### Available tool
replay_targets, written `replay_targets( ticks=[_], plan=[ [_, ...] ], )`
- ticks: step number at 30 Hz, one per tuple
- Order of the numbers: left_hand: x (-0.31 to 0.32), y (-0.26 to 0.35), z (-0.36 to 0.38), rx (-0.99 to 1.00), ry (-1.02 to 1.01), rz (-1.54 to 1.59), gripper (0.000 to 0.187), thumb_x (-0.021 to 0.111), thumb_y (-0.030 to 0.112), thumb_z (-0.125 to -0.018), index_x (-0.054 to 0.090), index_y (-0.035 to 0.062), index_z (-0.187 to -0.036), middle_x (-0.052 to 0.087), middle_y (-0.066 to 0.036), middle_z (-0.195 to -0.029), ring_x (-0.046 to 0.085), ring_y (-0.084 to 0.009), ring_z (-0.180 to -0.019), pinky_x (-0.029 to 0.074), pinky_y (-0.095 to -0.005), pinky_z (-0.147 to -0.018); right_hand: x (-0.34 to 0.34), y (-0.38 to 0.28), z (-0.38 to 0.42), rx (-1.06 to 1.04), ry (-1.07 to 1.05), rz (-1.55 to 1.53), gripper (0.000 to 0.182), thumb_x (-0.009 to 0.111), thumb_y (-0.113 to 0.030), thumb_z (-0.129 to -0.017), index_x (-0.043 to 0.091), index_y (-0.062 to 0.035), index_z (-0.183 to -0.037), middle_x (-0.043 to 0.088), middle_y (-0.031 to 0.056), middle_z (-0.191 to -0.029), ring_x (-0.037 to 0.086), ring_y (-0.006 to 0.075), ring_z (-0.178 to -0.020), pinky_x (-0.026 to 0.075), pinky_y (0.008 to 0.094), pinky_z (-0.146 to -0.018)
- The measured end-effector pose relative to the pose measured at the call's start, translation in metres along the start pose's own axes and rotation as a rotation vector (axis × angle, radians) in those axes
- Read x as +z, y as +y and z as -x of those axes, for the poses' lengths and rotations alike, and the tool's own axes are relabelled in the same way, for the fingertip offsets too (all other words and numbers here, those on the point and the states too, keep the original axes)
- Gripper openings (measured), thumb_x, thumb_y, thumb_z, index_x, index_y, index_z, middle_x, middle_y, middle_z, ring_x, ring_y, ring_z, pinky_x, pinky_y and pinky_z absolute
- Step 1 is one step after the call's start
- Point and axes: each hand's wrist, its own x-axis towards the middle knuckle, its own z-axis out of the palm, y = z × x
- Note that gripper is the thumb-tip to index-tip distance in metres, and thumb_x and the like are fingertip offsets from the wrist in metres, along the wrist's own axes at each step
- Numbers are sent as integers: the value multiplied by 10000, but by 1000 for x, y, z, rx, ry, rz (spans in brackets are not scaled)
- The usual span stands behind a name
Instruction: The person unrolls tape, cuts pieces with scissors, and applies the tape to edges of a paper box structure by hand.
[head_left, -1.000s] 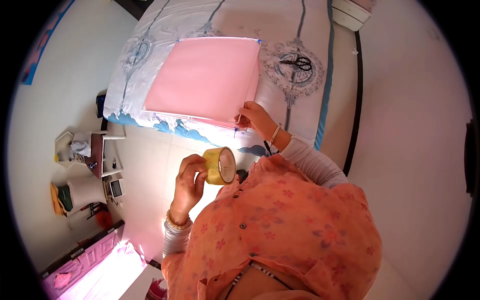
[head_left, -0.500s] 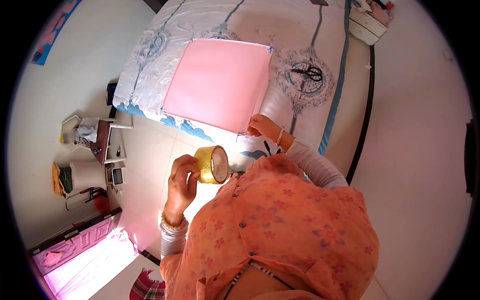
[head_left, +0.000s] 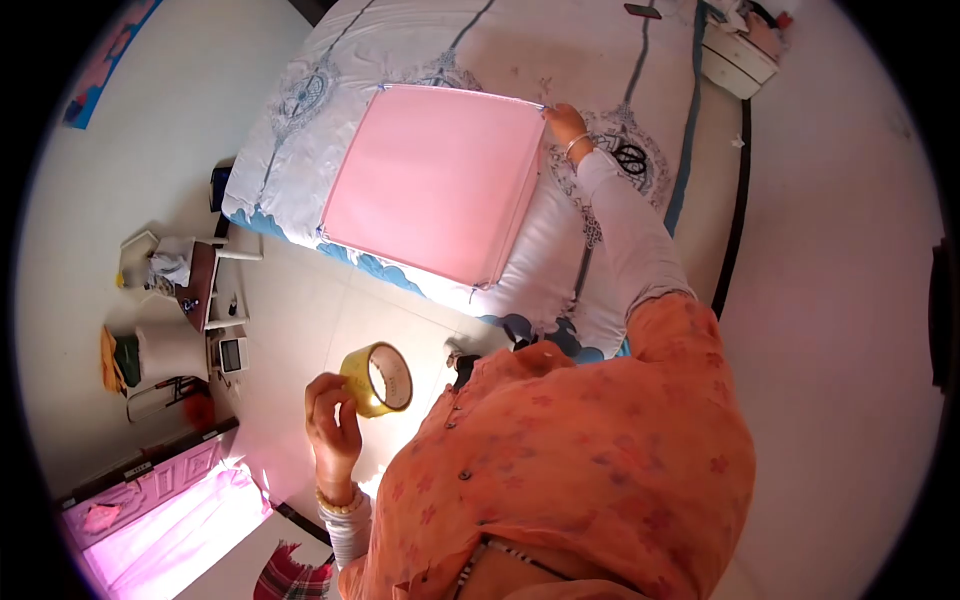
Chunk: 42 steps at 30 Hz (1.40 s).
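A roll of yellow tape [head_left: 362,382] is in my left hand [head_left: 333,420], gripped by its edge over the floor beside the bed. My right hand [head_left: 566,124] is at the far right corner of a pink fabric box [head_left: 435,180], its fingers bent together at the corner; whatever they hold is too small to make out. The box lies on the patterned bed sheet, with small ties at its corners. Black-handled scissors [head_left: 629,158] lie on the sheet to the right of my right forearm, their blades hidden.
A phone [head_left: 642,11] lies at the bed's far side. A white drawer unit [head_left: 738,60] stands past the bed's right edge. To the left are a small brown-topped table [head_left: 198,285], a cushioned chair [head_left: 172,352] and a pink curtain [head_left: 185,520].
My right hand has moved from the box's near right corner to its far right corner. My left hand, with the tape roll, has shifted down and left.
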Motion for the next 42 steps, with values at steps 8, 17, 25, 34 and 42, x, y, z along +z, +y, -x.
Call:
replay_targets(
  ticks=[8,17,25,34,42],
  plan=[
    [-3,-9,38,-248,76,9,114,526,-79,-811,493,8,-877,567,-171,-961,572,-289,-804,486,-359,-676,4,-29,0,-263,-31,-120,204,575,-198,-846,675,-54,-952,672,125,-837,637,236,-775,490,308,-718],
    [-9,-11,37,-203,99,-27,135,530,-95,-794,497,3,-881,564,-167,-990,570,-284,-789,479,-345,-666,-67,-105,49,-217,-533,225,264,564,-282,-832,676,-44,-855,663,148,-923,616,321,-834,488,389,-729],
    [-8,-10,41,-215,163,5,132,530,-93,-809,491,3,-890,559,-168,-991,574,-277,-797,482,-340,-669,-47,-125,61,-534,-281,321,270,554,-299,-860,658,-55,-809,617,148,-834,598,348,-768,476,434,-684],
    [-9,-13,39,-203,177,11,135,538,-79,-827,478,6,-913,561,-179,-979,578,-278,-788,489,-335,-646,-37,-155,34,-636,-262,312,228,564,-263,-852,668,-63,-819,614,154,-845,598,343,-809,485,432,-727],
    [1,-51,48,-72,192,111,150,540,-73,-832,472,12,-935,562,-185,-980,570,-282,-790,489,-339,-645,-117,-261,-10,-693,-285,751,234,492,-117,-812,685,12,-844,657,217,-884,634,374,-835,501,468,-731]
  ],
)
